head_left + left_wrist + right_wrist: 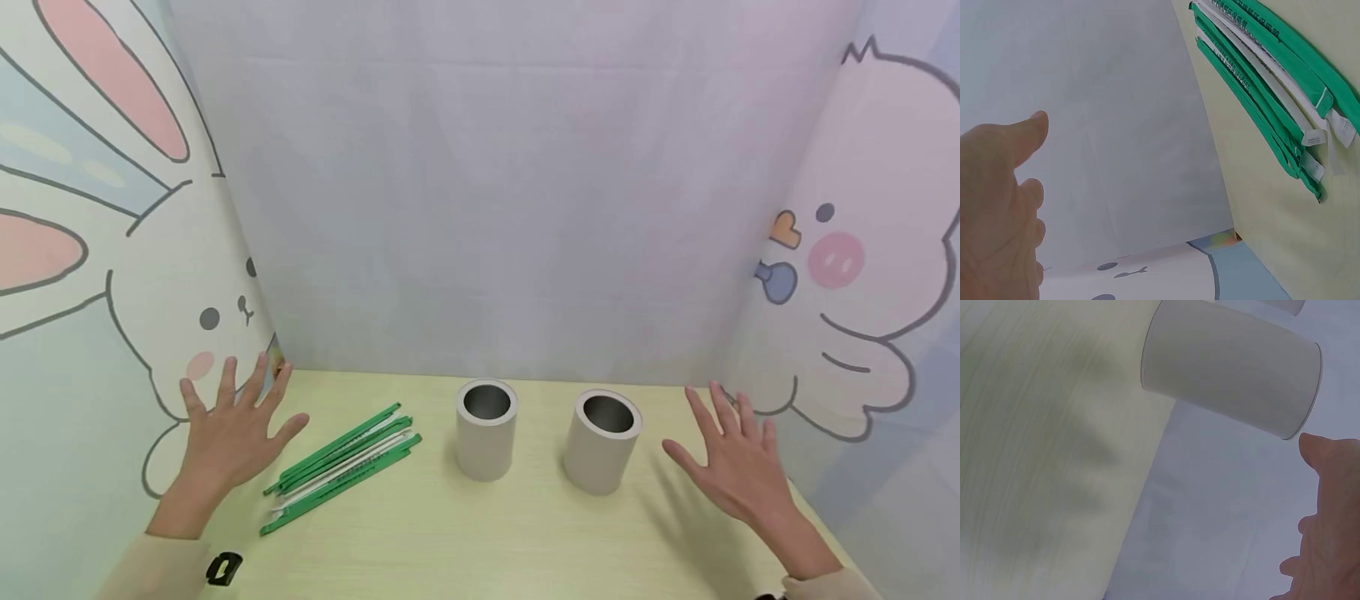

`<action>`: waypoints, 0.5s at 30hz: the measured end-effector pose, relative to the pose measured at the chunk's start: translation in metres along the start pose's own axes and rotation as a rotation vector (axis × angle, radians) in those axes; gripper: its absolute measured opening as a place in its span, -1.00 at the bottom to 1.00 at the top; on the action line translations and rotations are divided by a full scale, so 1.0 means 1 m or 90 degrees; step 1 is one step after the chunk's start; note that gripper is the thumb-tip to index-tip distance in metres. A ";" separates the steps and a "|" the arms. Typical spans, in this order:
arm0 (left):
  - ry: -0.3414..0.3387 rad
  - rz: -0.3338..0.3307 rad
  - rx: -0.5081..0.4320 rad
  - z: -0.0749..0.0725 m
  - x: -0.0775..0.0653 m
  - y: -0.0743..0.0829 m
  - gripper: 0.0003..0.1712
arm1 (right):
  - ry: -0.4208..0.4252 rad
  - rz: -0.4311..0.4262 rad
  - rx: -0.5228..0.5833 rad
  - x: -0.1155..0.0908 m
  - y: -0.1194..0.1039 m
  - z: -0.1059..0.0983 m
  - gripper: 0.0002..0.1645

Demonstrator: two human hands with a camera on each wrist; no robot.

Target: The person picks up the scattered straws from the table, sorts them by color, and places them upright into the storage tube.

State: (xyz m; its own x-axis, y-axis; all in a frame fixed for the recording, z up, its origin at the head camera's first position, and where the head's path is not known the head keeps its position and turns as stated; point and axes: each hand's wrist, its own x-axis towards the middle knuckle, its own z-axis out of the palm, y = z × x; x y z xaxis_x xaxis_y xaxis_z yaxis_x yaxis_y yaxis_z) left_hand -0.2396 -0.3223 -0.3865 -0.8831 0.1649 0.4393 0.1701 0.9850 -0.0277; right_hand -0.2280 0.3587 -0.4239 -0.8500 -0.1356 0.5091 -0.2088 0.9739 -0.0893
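Note:
My left hand (232, 437) is held with fingers spread, left of a bundle of slim green-and-white paper-wrapped sticks (341, 467) on the table. Dark printing runs along the green wrappers (1260, 69) in the left wrist view. Two white cylindrical cups with dark insides stand upright: one cup (486, 446) near the middle, the other cup (600, 454) to its right. Right of that second cup, my right hand (742, 471) also has its fingers spread and holds nothing. In the right wrist view its thumb overlaps the area beside the cup's rim (1310, 394).
The pale yellow wooden table (465, 550) ends at a plain light cloth wall (487, 208) behind. A cartoon rabbit panel (180, 292) rises on the left, and a cartoon chick panel (862, 233) on the right. A small black band clasp (224, 568) shows by the left sleeve.

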 end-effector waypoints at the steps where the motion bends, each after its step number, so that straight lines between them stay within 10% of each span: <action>1: -0.001 0.000 0.000 0.000 0.000 0.000 0.04 | -0.001 0.001 0.002 0.000 0.000 0.001 0.13; 15: -0.004 -0.006 -0.001 0.001 0.003 0.000 0.05 | -0.011 0.007 0.010 0.003 -0.001 -0.002 0.12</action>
State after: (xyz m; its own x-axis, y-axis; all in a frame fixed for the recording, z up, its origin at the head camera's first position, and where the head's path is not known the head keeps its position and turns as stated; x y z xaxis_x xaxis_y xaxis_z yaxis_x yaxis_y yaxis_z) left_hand -0.2424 -0.3222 -0.3860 -0.8873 0.1562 0.4339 0.1625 0.9864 -0.0226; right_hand -0.2296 0.3579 -0.4201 -0.8602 -0.1282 0.4937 -0.2071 0.9723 -0.1084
